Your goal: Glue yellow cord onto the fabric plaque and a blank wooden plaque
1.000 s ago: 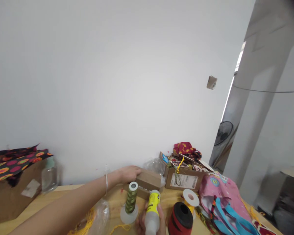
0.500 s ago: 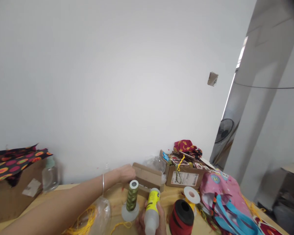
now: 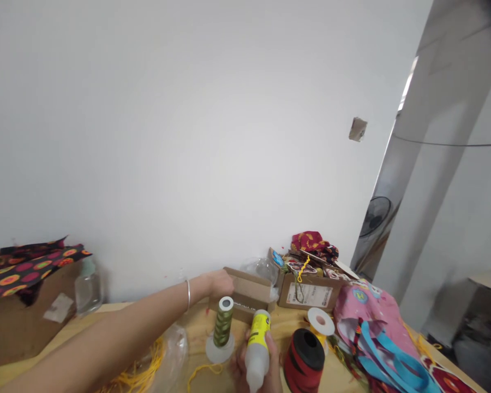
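Right hand (image 3: 265,367) clamps the glue bottle (image 3: 257,349) just right of the green thread spool (image 3: 223,326). Left hand (image 3: 221,284) touches the cardboard box (image 3: 251,299) behind the spool, grip unclear. Best to keep the bottle upright.

A plain white wall (image 3: 167,136) fills most of the view, a small brown patch (image 3: 357,129) high on its right. A pale pillar (image 3: 442,125) rises beside it, daylight (image 3: 406,87) along its edge, a fan (image 3: 375,215) low behind. The wooden worktop (image 3: 198,326) stands against the wall
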Tool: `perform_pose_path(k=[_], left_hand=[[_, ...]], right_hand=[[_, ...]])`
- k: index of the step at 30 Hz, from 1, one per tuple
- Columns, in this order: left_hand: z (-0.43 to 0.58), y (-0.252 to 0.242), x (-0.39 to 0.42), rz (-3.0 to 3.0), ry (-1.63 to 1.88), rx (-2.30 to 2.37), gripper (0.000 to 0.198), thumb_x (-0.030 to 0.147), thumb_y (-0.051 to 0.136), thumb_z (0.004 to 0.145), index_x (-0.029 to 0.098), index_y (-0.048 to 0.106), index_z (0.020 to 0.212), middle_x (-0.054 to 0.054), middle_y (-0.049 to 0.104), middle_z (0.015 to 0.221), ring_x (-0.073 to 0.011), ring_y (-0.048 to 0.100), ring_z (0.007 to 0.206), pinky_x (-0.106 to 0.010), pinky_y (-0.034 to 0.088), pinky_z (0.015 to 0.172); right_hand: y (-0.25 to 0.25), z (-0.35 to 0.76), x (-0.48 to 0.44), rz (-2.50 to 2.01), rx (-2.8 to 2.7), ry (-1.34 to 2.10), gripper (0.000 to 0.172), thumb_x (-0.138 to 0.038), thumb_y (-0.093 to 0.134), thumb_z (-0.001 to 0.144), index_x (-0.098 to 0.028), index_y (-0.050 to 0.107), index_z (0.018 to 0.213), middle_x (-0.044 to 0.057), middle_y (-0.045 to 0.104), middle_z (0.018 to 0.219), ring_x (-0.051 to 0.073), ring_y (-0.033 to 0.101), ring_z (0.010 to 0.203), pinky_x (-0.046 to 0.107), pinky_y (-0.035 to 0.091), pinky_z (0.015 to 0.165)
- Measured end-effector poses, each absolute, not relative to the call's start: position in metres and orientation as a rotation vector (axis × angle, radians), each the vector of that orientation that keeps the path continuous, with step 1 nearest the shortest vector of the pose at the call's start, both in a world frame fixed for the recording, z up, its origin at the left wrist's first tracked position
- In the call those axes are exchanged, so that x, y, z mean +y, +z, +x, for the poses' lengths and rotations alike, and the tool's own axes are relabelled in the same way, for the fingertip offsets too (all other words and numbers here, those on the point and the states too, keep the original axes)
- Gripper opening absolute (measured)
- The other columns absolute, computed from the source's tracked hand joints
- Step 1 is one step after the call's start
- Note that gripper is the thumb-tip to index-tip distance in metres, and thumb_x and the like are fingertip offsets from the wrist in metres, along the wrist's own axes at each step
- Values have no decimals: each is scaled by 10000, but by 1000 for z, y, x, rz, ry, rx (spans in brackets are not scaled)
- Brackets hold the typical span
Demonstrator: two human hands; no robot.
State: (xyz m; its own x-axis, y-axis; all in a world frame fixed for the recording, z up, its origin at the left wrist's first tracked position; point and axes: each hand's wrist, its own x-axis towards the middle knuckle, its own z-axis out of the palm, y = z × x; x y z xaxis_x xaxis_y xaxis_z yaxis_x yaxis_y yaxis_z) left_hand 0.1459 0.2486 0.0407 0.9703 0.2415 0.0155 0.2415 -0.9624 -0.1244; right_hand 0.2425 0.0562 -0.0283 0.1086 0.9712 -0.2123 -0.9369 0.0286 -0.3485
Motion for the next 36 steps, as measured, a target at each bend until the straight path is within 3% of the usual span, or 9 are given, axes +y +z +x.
perform_pose_path(k=[7,21,25,28,31,33,36], left_hand=[[142,33,253,-2981,147,-351,215,295,499,874,183,558,1048,-67,577,1075,-175,584,869,-366,502,747],[133,51,246,-2938,-27,-184,204,294,499,874,176,566,1027,-58,590,1039,-166,590,833,-347,509,717],[137,64,235,-2874,-97,-46,187,272,506,871,174,571,1016,-62,584,1059,-181,578,894,-386,490,774],[143,69,229,-2824,-158,69,171,266,516,865,176,584,993,-63,577,1089,-201,555,966,-428,450,844],[148,71,227,-2776,-173,166,155,252,535,852,169,592,970,-63,565,1118,-221,526,1026,-458,420,881],[152,70,227,-2751,-172,198,145,249,537,851,167,596,955,-63,565,1116,-222,522,1033,-460,417,884],[158,67,230,-2732,-165,207,148,258,530,856,162,593,949,-57,588,1053,-203,555,962,-430,448,841]], right_hand=[[-18,244,46,-405,-143,1557,434,-540,736,513,-141,633,648,-58,527,373,54,453,353,195,465,480],[-12,244,44,-383,-158,1596,454,-550,748,488,-135,651,645,-54,523,354,50,435,337,188,448,463],[-11,246,42,-415,-177,1615,476,-571,741,480,-140,631,649,-69,502,369,53,441,362,198,467,487],[-5,251,38,-536,-311,1585,450,-574,654,631,-138,617,733,-34,569,518,96,529,477,239,488,511],[3,263,32,-636,-400,1515,310,-400,532,835,-136,573,990,43,620,904,159,605,759,337,517,655],[7,275,29,-649,-402,1469,303,-316,516,861,-151,514,1116,69,565,1091,191,585,896,394,506,736],[12,295,24,-676,-396,1410,302,-308,529,854,-182,512,1128,69,547,1132,201,569,949,391,496,767]])
